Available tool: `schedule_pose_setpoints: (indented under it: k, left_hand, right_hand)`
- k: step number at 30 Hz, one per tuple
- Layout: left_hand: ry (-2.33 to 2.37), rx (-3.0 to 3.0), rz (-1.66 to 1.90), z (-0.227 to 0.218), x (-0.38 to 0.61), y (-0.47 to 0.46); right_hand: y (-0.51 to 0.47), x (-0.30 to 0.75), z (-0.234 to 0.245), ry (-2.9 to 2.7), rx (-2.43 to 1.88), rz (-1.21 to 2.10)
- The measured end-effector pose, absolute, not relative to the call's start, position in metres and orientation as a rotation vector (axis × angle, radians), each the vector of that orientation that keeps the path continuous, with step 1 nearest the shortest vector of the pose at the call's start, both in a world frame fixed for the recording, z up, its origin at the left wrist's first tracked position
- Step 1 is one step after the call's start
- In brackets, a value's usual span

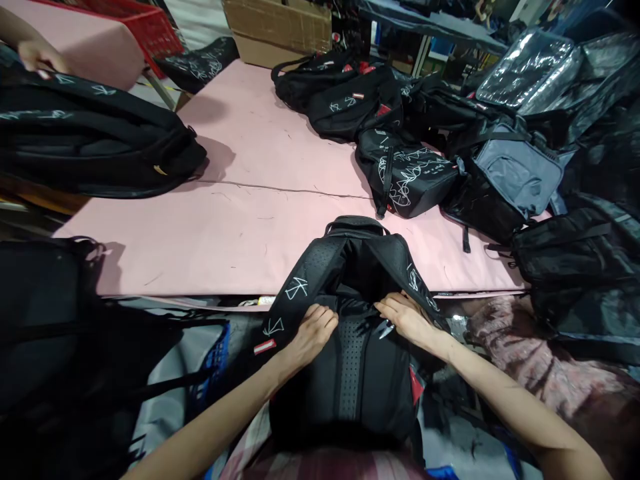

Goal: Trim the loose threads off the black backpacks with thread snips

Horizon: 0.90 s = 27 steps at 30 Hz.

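Note:
A black backpack (379, 373) leans upright against the table's near edge, its back panel and shoulder straps facing me. White scribbled lines mark the straps. My left hand (315, 331) is closed, its fingers gripping the black fabric at the top of the back panel, beside the left strap. On the other side my right hand (404, 319) pinches the same fabric near the right strap. The pointed metal tips of thread snips (385, 329) stick out from under that hand; their handles are hidden. A red tag (416, 385) shows at the bag's right side.
The pink-covered table (240, 233) stretches ahead. Several black backpacks (355, 100) and a grey-fronted bag (517, 167) crowd its right side. At far left another person's hand (43, 57) touches a large black bag (100, 140). Behind stand a cardboard box (280, 33) and red crate (150, 30).

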<state>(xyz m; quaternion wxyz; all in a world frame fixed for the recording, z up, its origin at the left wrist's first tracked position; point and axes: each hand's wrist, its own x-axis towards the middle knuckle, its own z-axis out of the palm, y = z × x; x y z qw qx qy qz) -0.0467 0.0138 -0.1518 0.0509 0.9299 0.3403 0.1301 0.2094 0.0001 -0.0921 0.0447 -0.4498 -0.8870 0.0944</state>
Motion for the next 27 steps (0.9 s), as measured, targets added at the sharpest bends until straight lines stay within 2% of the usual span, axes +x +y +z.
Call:
schedule_pose_setpoints:
  k: [6,11,15,27]
  left_hand:
    - [1.045,2.838,0.514,-0.155,-0.044,0.018]
    - [1.038,2.831,0.616,-0.158,-0.044,0.017]
    - [1.027,2.832,0.615,-0.161,-0.045,0.015]
    - [1.031,2.755,0.512,-0.160,-0.046,0.023]
  right_hand:
    - [0.038,0.174,-0.070,-2.615,-1.684,0.471]
    - [0.055,0.163,-0.076,-2.675,-1.868,0.745]
    - [0.060,0.167,-0.082,-2.671,-1.994,0.842]
    - [0.069,0.155,-0.094,-2.584,-1.911,0.890]
